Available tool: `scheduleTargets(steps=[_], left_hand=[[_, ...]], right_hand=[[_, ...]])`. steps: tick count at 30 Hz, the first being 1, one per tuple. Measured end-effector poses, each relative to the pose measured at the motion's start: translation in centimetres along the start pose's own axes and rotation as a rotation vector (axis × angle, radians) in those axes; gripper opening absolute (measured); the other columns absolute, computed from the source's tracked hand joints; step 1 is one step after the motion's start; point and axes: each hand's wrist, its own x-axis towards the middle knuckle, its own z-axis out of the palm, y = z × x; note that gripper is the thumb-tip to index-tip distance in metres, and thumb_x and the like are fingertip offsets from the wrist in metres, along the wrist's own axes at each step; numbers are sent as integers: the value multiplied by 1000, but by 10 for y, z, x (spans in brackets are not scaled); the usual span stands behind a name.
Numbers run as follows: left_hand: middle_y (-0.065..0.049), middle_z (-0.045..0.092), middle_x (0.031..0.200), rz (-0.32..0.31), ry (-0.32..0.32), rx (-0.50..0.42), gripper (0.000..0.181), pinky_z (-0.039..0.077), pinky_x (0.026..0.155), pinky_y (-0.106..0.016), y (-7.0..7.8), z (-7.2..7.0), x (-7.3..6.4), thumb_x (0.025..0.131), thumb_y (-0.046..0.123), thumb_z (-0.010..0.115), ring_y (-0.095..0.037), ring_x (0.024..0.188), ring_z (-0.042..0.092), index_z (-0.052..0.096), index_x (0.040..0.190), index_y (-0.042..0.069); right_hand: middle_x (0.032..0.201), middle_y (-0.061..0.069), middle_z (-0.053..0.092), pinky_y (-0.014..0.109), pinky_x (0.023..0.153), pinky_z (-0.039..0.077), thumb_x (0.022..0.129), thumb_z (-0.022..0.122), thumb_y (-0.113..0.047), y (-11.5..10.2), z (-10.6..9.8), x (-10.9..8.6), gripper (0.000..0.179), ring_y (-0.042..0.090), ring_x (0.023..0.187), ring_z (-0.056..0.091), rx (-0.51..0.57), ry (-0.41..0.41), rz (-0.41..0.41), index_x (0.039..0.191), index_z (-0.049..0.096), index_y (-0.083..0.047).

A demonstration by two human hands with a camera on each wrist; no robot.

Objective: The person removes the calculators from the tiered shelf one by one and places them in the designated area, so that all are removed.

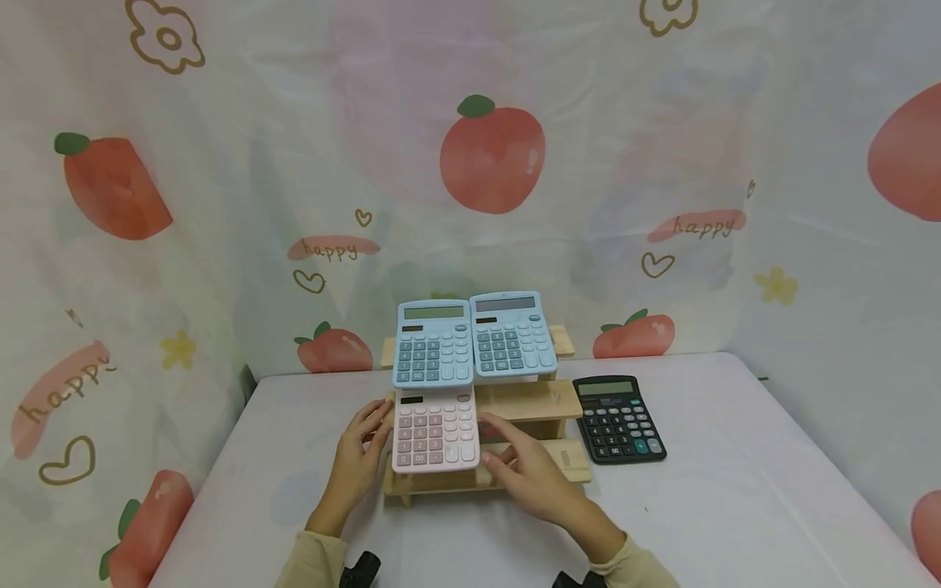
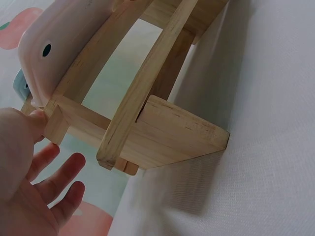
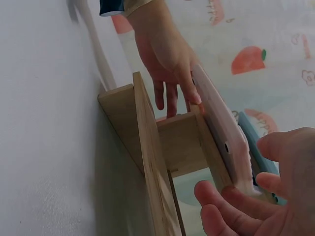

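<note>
A pink calculator [image 1: 435, 429] leans on the lower tier of a stepped wooden stand [image 1: 531, 400]. My left hand [image 1: 363, 443] is at its left edge: the thumb [image 2: 34, 123] touches the corner, while the fingers [image 2: 61, 169] spread straight and free behind the frame. My right hand [image 1: 507, 453] is at its right edge. In the right wrist view its thumb [image 3: 280, 147] and curled fingers [image 3: 221, 196] close round the pink calculator's [image 3: 221, 132] lower corner. Two blue calculators [image 1: 434, 343] [image 1: 512, 335] stand side by side on the top tier.
A black calculator [image 1: 617, 418] lies flat on the white table [image 1: 735, 490] just right of the stand. A printed fruit-pattern sheet [image 1: 492, 159] hangs behind and to both sides of the table.
</note>
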Motion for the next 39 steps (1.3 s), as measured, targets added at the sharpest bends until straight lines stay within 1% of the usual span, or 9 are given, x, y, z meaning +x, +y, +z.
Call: scheduleTargets(steps=[6,11,15,19,23,27,33,37,39], left_hand=[[-16,51,151,-20,-11,0,40,55,97,-40,1,0,1,103,12,57,-34,138,52,57,143,6],[-19,52,150,-1,2,3,41,55,95,-41,-1,0,1,103,13,57,-37,137,52,57,143,5],[-20,52,150,6,5,1,41,56,94,-38,-2,1,1,103,13,58,-37,136,53,58,142,4],[-20,52,149,9,5,3,40,55,93,-36,-2,2,0,103,13,58,-38,136,53,58,142,4],[-20,53,149,12,9,4,40,55,93,-35,-1,1,0,103,13,58,-37,136,53,58,142,4],[-19,53,149,10,12,1,40,55,92,-33,-2,0,1,103,13,58,-37,136,53,58,142,3],[-21,52,149,18,11,-6,40,55,92,-33,-2,0,1,103,12,58,-38,136,53,58,141,2],[-20,52,149,19,9,-8,40,55,92,-33,-2,0,1,103,12,58,-38,136,53,58,141,2],[-19,52,149,18,8,-8,40,55,92,-34,-2,1,1,103,12,58,-38,136,53,58,142,3]], right_hand=[[144,23,55,24,66,55,102,61,-22,1,3,5,58,14,80,65,58,-4,-13,155,38,-18],[145,23,54,29,65,57,103,57,-16,1,8,8,58,22,83,67,107,-8,2,157,36,-20],[146,24,52,32,71,59,105,51,-10,1,10,9,55,23,96,69,129,-6,5,157,36,-19],[150,24,49,30,85,60,105,47,-7,1,12,11,53,30,112,68,151,-4,2,156,36,-17],[151,23,48,30,93,58,106,45,-6,2,12,13,52,34,120,65,170,-12,-7,156,36,-16],[149,26,49,28,85,60,106,46,-6,3,12,16,51,32,115,67,196,-24,-20,155,37,-15],[142,29,54,34,64,59,105,49,-5,4,11,18,50,22,92,67,253,-44,-7,154,39,-12],[140,29,56,34,64,60,104,50,-4,5,10,19,52,16,84,67,311,-47,9,154,38,-9],[139,29,57,30,68,61,103,50,-2,6,11,20,52,14,87,68,339,-41,10,154,38,-8]])
